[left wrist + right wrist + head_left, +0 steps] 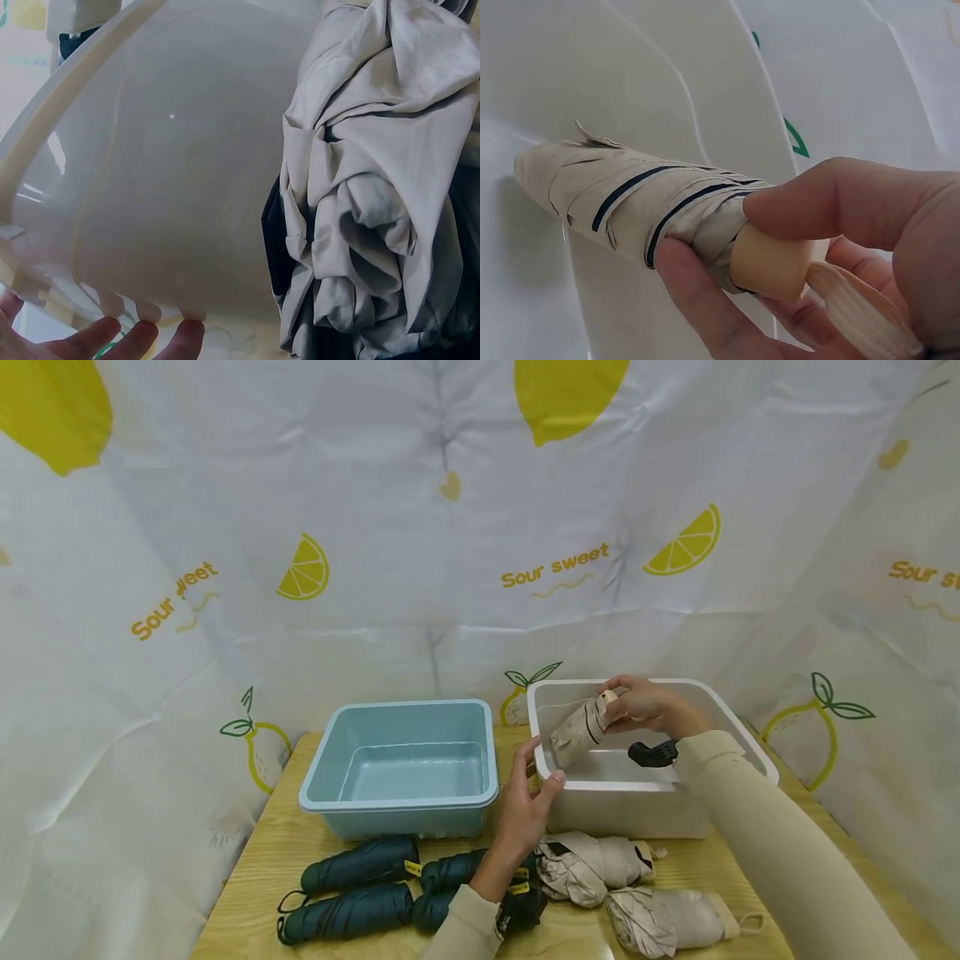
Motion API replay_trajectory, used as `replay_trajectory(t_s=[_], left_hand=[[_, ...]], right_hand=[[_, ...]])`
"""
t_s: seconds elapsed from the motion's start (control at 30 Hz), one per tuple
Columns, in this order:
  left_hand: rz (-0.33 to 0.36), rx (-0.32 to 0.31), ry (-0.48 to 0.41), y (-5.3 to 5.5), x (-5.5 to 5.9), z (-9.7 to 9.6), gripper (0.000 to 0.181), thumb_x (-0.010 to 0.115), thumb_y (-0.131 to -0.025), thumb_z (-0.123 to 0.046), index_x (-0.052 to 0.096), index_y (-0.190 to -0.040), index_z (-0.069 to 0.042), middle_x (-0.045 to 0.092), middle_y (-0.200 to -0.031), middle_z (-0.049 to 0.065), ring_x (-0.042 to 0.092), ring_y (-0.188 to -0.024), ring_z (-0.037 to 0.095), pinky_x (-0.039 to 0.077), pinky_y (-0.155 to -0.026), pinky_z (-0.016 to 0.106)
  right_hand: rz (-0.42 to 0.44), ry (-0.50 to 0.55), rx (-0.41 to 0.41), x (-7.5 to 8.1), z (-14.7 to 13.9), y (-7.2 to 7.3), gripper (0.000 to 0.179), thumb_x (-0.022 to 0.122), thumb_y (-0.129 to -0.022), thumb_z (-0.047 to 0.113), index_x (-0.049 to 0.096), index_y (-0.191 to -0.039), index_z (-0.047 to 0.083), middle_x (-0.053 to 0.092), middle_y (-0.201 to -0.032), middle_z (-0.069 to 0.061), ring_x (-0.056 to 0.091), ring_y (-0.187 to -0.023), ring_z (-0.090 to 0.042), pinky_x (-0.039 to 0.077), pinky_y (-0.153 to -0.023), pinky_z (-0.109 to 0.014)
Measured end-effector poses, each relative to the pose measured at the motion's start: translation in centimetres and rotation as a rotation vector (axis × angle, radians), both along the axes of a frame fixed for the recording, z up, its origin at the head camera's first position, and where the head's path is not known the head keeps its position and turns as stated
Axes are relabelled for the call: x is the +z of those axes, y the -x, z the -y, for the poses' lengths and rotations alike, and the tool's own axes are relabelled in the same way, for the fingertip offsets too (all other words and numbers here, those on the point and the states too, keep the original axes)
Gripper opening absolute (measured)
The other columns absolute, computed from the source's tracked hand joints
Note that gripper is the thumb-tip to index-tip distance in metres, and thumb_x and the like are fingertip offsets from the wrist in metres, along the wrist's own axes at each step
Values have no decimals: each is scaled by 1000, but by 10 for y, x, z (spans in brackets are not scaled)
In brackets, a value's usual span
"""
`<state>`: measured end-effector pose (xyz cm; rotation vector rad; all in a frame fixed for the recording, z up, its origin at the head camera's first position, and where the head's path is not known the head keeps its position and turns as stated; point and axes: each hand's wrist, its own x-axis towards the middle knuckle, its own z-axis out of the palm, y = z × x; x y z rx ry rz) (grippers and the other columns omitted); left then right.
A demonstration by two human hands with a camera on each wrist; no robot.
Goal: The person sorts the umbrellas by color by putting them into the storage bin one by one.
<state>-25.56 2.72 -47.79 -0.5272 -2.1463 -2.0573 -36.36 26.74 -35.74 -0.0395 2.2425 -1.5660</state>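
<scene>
A white sheet (390, 502) printed with lemons stands behind the wooden table (243, 893). On the table, the white bin (622, 786) is at right and the light blue bin (405, 804) at left. In front lie rolled dark green umbrellas (348, 912) and two rolled beige umbrellas (678, 920).

The held umbrella (630, 199) is inside the white bin, near its left wall, tilted with the handle end raised. Its cover is cream cloth, wrapped tightly in diagonal folds, with narrow dark blue bands, narrowing toward the far end; a small cloth flap projects there. The handle cap is smooth and pale orange, fitted with a ribbed strap loop.

Left hand (527, 806): grips the bin's front left corner, thumb at the front rim, fingers against the left side. Right hand (648, 706): pinches the umbrella at the cap, between thumb and fingers.
</scene>
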Motion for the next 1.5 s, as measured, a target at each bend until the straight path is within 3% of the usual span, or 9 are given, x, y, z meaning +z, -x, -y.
replay_trajectory(t_s=[0.27, 0.53, 0.77, 0.9, 1.0, 1.1, 1.2, 1.37, 1.5], left_hand=[[2, 9, 16, -2, 1, -1, 56, 60, -102, -37, 36, -153, -40, 52, -149, 7, 51, -138, 33, 54, -98, 52], [-1, 17, 17, -2, 2, 0, 57, 60, -101, -36, 37, -153, -39, 52, -150, 7, 51, -137, 30, 55, -97, 49], [-8, 18, 19, -1, 2, 0, 57, 60, -101, -36, 37, -153, -39, 53, -150, 7, 51, -137, 31, 56, -95, 46], [-12, 12, 16, -1, 2, 0, 57, 60, -101, -35, 37, -154, -39, 52, -150, 7, 52, -137, 31, 56, -95, 45], [-17, 12, 15, -2, 2, 0, 57, 60, -101, -35, 37, -154, -38, 53, -150, 8, 52, -137, 32, 56, -95, 46], [-20, 9, 13, -2, 2, 1, 57, 60, -101, -35, 36, -154, -38, 52, -149, 9, 52, -137, 33, 56, -96, 48], [-19, 3, 10, -3, 3, 1, 58, 60, -102, -36, 36, -154, -39, 52, -150, 8, 51, -138, 32, 55, -97, 49], [-28, -5, 5, -2, 2, 1, 58, 59, -102, -35, 35, -155, -38, 51, -151, 10, 49, -138, 37, 54, -97, 51], [-31, -2, 16, -2, 1, 2, 58, 59, -102, -35, 35, -155, -38, 52, -149, 10, 50, -138, 36, 55, -97, 50]], right_hand=[[61, -6, 27, -10, 4, 4, 65, 59, -88, -12, 30, -145, -4, 41, -124, -23, 56, -100, -27, 57, -96, -45], [34, -8, 46, -16, 5, 4, 63, 58, -86, -13, 32, -143, -9, 41, -122, -22, 56, -99, -28, 57, -95, -48], [52, -40, 68, -17, 2, 5, 70, 54, -87, -13, 23, -149, -12, 40, -124, -24, 57, -101, -29, 56, -99, -48], [43, -82, 58, -19, -1, 5, 71, 50, -87, -14, 19, -151, -16, 44, -115, -22, 58, -85, -21, 59, -92, -42], [35, -135, 55, -20, -2, 4, 71, 49, -85, -14, 20, -149, -19, 45, -104, -17, 46, -64, -11, 59, -80, -34], [24, -200, 51, -20, -4, 3, 67, 50, -85, -11, 23, -146, -20, 44, -99, -14, 36, -58, -8, 54, -71, -28], [24, -255, 26, -20, -8, 2, 63, 52, -89, -7, 26, -145, -20, 46, -104, -17, 43, -64, -11, 55, -73, -30], [44, -302, 14, -22, -14, 1, 59, 53, -95, 1, 28, -145, -18, 48, -116, -24, 57, -81, -20, 59, -89, -44], [67, -344, 43, -24, -17, -1, 55, 54, -97, 7, 33, -142, -17, 47, -118, -23, 56, -97, -26, 57, -95, -50]])
